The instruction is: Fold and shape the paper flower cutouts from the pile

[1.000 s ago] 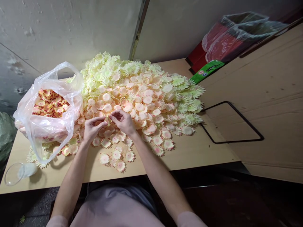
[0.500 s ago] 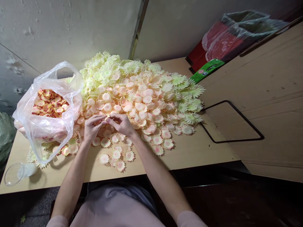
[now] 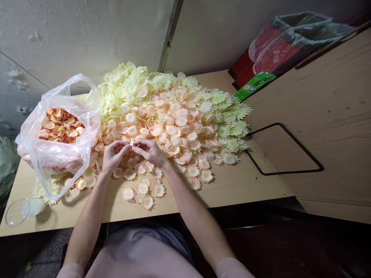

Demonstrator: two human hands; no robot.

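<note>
My left hand [image 3: 113, 155] and my right hand [image 3: 151, 152] meet above the front of a large heap of artificial flower petal layers [image 3: 174, 119]. Both are closed in a pinch, thumb against fingertips. Between the fingertips is a small pale yellow petal layer [image 3: 132, 143], largely covered by the fingers. The heap runs from pale green at the back to pink and cream in front. Several loose petal layers [image 3: 142, 188] lie between my forearms. Left of my left hand stands a white plastic bag [image 3: 65, 154], its mouth spread around red and yellow petal layers [image 3: 60, 125].
A clear glass [image 3: 24, 211] lies on its side at the table's [image 3: 228, 193] front left. On the right are a large cardboard box [image 3: 324, 100], a black wire frame [image 3: 290, 172] and a green box [image 3: 255, 85]. Red bins [image 3: 272, 50] with plastic liners stand behind. A wall [image 3: 87, 34] closes the back.
The fingertips of my two hands have drawn slightly apart around the small petal layer. The heap, bag and glass stay as they were.
</note>
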